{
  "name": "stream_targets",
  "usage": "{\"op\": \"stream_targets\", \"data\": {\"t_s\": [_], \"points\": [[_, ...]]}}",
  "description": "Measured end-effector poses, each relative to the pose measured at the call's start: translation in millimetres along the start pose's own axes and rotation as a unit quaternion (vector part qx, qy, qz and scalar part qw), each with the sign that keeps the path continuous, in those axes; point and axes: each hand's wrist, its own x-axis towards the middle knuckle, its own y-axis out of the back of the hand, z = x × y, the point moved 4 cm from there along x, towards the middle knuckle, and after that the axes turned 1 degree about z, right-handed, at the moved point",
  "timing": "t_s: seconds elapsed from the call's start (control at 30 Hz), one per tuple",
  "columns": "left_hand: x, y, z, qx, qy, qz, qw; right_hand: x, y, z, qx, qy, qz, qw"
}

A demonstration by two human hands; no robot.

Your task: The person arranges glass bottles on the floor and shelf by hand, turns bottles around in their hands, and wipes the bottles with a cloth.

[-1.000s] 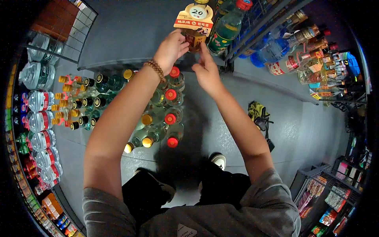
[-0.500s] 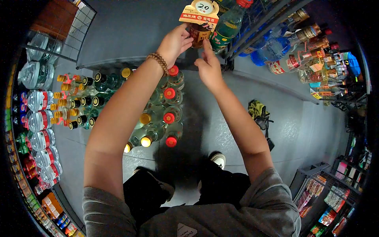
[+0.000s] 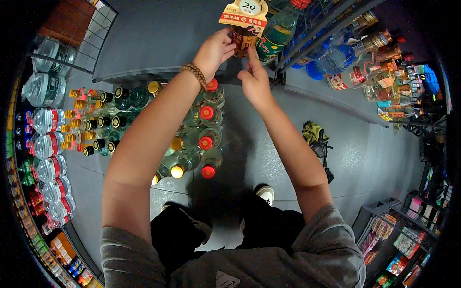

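Observation:
A brown-labelled bottle (image 3: 244, 42) stands on the grey shelf (image 3: 153, 38) at the top, with a cream and red price tag (image 3: 243, 19) reading 20 round its neck. My left hand (image 3: 214, 53), a beaded bracelet at its wrist, has its fingers against the bottle's left side. From the front right, my right hand (image 3: 255, 79) touches the label's lower part with its index finger. Both hands hold the bottle between them. Close on its right is a green bottle with a red cap (image 3: 281, 29).
Rows of glass bottles with red caps (image 3: 207, 142) and yellow or black caps stand on the floor below my left arm. Packed water bottles (image 3: 48, 120) line the left side. More bottles (image 3: 336, 60) fill the right shelf. A yellow-black item (image 3: 314, 134) lies on the floor.
Both hands and the tagged bottle have shifted slightly right since the earliest frame, bringing the bottle closer to the green one. Little differs from half a second ago.

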Motion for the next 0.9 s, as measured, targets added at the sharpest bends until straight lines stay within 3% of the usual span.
{"op": "stream_targets", "data": {"t_s": [0.4,0.5,0.57,0.6,0.63,0.67,0.73,0.8,0.87,0.9], "points": [[6,7,-6,-0.009,0.003,0.022,1.000,-2,-1,3,0.011,0.009,0.012,1.000],[7,13,-9,0.031,0.013,0.000,0.999,-7,1,4,0.032,0.016,0.034,0.999],[1,18,-7,0.065,0.027,0.035,0.997,-10,7,5,0.038,0.019,0.040,0.998],[-4,24,-3,0.064,0.030,0.042,0.997,-12,12,7,0.074,-0.023,0.028,0.997],[-10,28,5,0.098,0.013,0.006,0.995,-15,13,2,0.110,-0.066,0.015,0.992],[-16,31,13,0.131,-0.003,-0.031,0.991,-19,17,-9,0.136,-0.028,0.054,0.989],[-37,43,34,0.113,-0.021,0.000,0.993,-23,30,-20,0.157,-0.094,0.027,0.983],[-63,58,57,0.173,-0.011,-0.136,0.975,-28,39,-34,0.129,-0.140,0.049,0.980],[-104,62,77,0.257,-0.064,0.007,0.964,-29,52,-39,0.026,-0.099,0.019,0.995],[-118,72,80,0.255,-0.047,0.014,0.966,-29,54,-36,0.027,-0.102,0.011,0.994]]}}
